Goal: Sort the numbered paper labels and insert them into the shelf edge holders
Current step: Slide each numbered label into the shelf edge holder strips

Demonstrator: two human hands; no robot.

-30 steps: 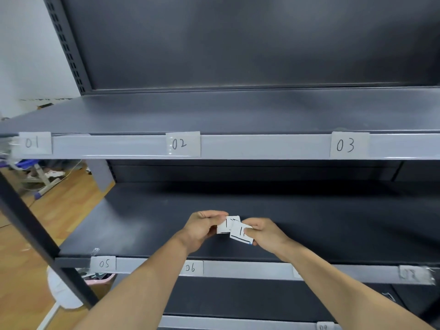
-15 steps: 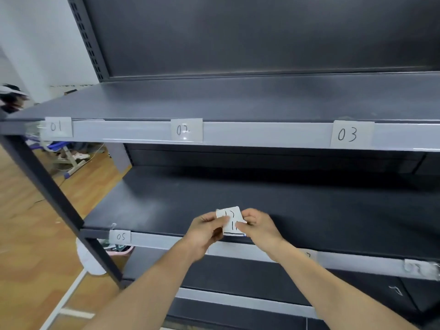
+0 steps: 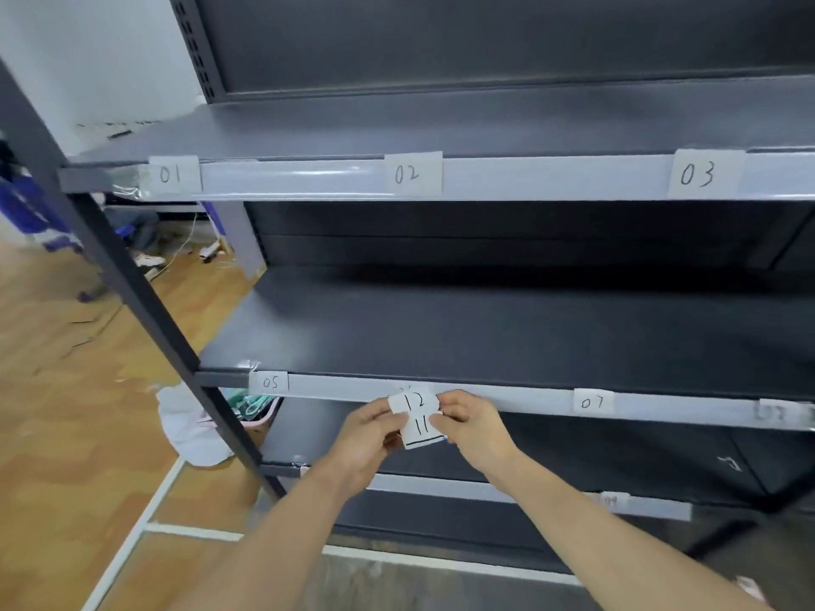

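1. Label 12 (image 3: pixel 414 401): a small white paper slip with black handwritten digits, upright, pinched at its side edges between the fingertips of the left hand (image 3: pixel 366 438) and the right hand (image 3: pixel 472 427).
2. Label 11 (image 3: pixel 422 429): a white slip, underlined in black, just below label 12 between the same fingertips.
3. Middle shelf edge holder (image 3: pixel 507 401): a pale grey strip directly behind the fingers. Label 05 (image 3: pixel 270 382) sits well to their left, label 07 (image 3: pixel 592 402) well to their right.
4. Top shelf edge holder (image 3: pixel 529 176): far above the fingers, holding label 01 (image 3: pixel 170 174), label 02 (image 3: pixel 408 174) and label 03 (image 3: pixel 701 174).

Shelf unit (image 3: pixel 485 337): dark charcoal grey all over, boards & back panel alike. Edge holders (image 3: pixel 529 176) on its front: pale grey. Paper labels (image 3: pixel 419 416) before its mid shelf: white w/ black handwritten digits, 11 underlined in black. Floor (image 3: pixel 66 412) left of unit: orange-tan wood, herringbone pattern, white lines. Wall (image 3: pixel 110 59) left of unit: white. Basket (image 3: pixel 263 420) under its mid shelf: pink
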